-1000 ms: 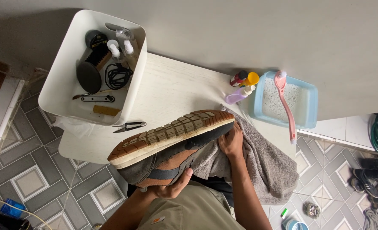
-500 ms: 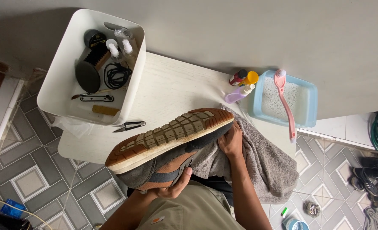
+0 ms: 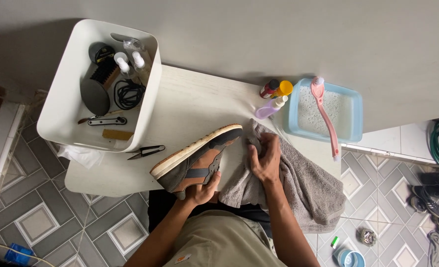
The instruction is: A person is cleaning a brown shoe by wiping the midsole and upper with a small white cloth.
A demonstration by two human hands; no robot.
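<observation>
Shoe (image 3: 199, 160) is held on its side at counter (image 3: 189, 106) edge, left hand (image 3: 202, 190) grip clenched on heel. Right hand (image 3: 265, 159) grip bunched in grey towel (image 3: 303, 190) beside toe. Wipe judged mid-way; upper looks dry. Pkgs by blue tray (image 3: 350, 111): red-black, yellow-cap, purple bottles (image 3: 274, 99); labels unreadable.

Left fingers (image 3: 214, 178) behind sneaker (image 3: 194, 160)

A red bottle (image 3: 269, 88), yellow bottle (image 3: 283, 89) and lilac bottle (image 3: 270, 109) cluster beside the blue tray (image 3: 354, 111).
</observation>
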